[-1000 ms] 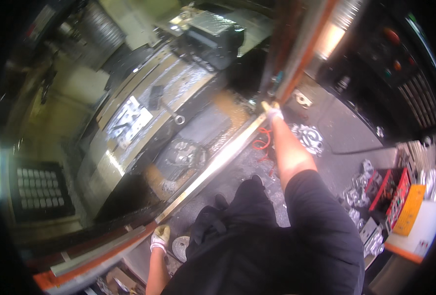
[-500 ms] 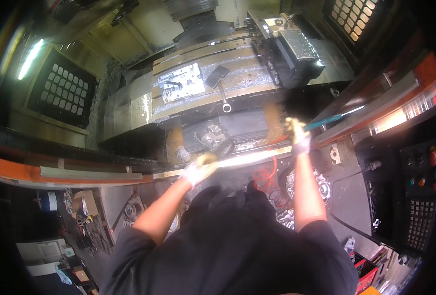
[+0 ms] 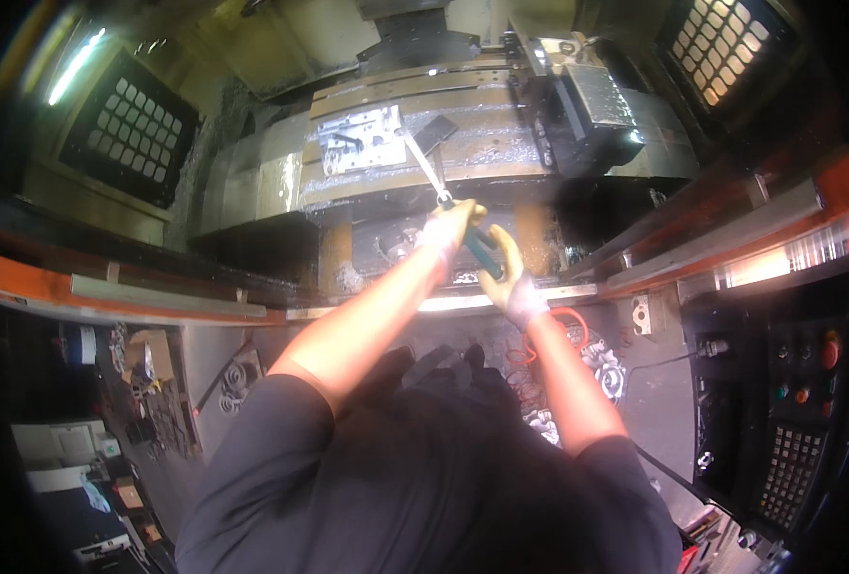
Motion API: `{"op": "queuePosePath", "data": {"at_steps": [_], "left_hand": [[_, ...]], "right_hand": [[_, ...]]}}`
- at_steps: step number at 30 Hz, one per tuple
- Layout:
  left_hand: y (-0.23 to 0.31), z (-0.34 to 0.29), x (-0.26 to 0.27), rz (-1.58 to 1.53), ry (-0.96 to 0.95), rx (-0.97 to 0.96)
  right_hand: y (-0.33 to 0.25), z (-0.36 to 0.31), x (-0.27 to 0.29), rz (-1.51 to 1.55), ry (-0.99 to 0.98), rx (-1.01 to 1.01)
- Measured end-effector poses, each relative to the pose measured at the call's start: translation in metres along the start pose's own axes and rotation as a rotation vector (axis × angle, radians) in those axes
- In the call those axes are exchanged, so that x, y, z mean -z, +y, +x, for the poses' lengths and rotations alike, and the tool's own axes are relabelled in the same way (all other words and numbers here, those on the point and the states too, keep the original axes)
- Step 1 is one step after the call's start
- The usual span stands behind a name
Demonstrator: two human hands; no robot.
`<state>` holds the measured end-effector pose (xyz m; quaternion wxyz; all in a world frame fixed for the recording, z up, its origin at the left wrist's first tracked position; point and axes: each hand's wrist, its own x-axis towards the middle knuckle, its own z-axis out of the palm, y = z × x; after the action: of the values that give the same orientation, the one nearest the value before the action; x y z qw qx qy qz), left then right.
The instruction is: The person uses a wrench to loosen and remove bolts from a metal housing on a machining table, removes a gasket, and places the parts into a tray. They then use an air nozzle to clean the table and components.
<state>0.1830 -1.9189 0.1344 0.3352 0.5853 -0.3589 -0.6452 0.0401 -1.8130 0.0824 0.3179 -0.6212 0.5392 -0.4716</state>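
Both my hands, in pale, yellow-stained gloves, are on a dark green air blow gun (image 3: pixel 483 253) with a long, bright metal nozzle. My left hand (image 3: pixel 451 228) grips its front part, with the fingers wrapped round it. My right hand (image 3: pixel 507 272) is closed round its rear end. The nozzle points away from me, over the machine table (image 3: pixel 486 143), towards a silvery metal plate with raised parts (image 3: pixel 362 140). A dark flat block (image 3: pixel 438 133) lies beside that plate. The ring end of a wrench (image 3: pixel 444 196) shows at the table's front edge; the nozzle and my left hand partly hide the wrench.
A dark machine block (image 3: pixel 596 113) stands at the table's right end. Metal chips lie across the table slots. The machine's front sill (image 3: pixel 434 304) runs below my hands. A red coiled hose (image 3: pixel 563 330) hangs by my right forearm. A control panel (image 3: pixel 793 421) stands at right.
The blow gun has swung from the far right to the middle, its nozzle now over the table. My left hand has moved up and right and taken hold of it; my right hand has moved left.
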Motion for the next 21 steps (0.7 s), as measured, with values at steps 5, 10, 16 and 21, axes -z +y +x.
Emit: {"op": "queuePosePath", "data": {"at_steps": [5, 10, 16, 21], "left_hand": [[0.021, -0.034, 0.042, 0.504, -0.293, -0.221], [0.012, -0.088, 0.177, 0.699, -0.25, -0.269], [-0.236, -0.105, 0.441, 0.893, 0.217, 0.117], [-0.379, -0.2, 0.572, 0.893, 0.102, 0.54]], "right_hand": [[0.02, 0.03, -0.01, 0.156, -0.159, -0.344], [0.001, 0.086, 0.008, 0.117, 0.062, -0.743], [-0.018, 0.14, -0.051, 0.128, 0.185, -0.746], [-0.034, 0.169, -0.086, -0.06, 0.153, -0.753]]}}
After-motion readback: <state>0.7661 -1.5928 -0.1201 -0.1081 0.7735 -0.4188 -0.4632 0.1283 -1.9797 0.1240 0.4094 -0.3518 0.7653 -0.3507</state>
